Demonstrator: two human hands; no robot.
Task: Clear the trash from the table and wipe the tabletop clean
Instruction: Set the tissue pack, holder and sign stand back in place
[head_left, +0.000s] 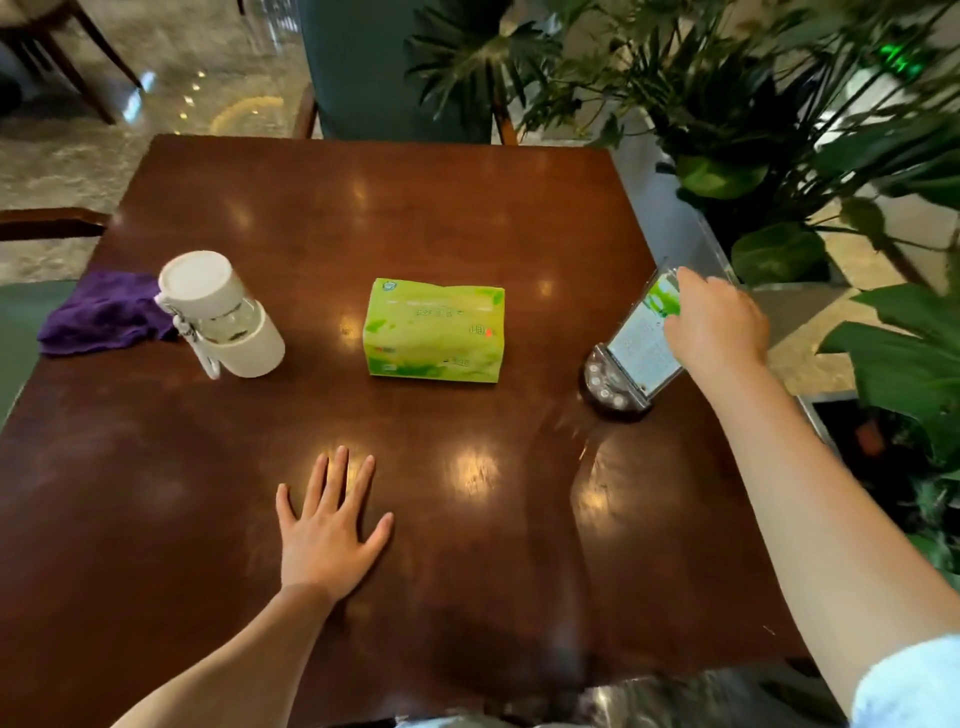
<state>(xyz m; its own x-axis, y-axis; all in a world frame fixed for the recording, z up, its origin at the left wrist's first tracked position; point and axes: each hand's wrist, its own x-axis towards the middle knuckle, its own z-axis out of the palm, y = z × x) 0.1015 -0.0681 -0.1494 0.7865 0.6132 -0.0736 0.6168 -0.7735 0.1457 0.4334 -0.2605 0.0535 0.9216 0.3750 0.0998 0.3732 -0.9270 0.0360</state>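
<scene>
A dark brown wooden table (415, 218) fills the view. My left hand (327, 530) lies flat on it near the front, fingers spread, holding nothing. My right hand (714, 325) grips the top edge of a clear acrylic sign stand (639, 345) with a green card, standing on a round dark base at the table's right edge. A green tissue pack (434, 330) lies in the middle. A purple cloth (101, 314) is crumpled at the left edge. Next to the cloth stands a white and clear bottle (221, 314).
Large green potted plants (779, 135) crowd the right side beyond the table edge. A dark green chair (384, 67) stands behind the far edge. Another chair's green seat (21, 332) shows at the left. Shiny stone floor lies beyond.
</scene>
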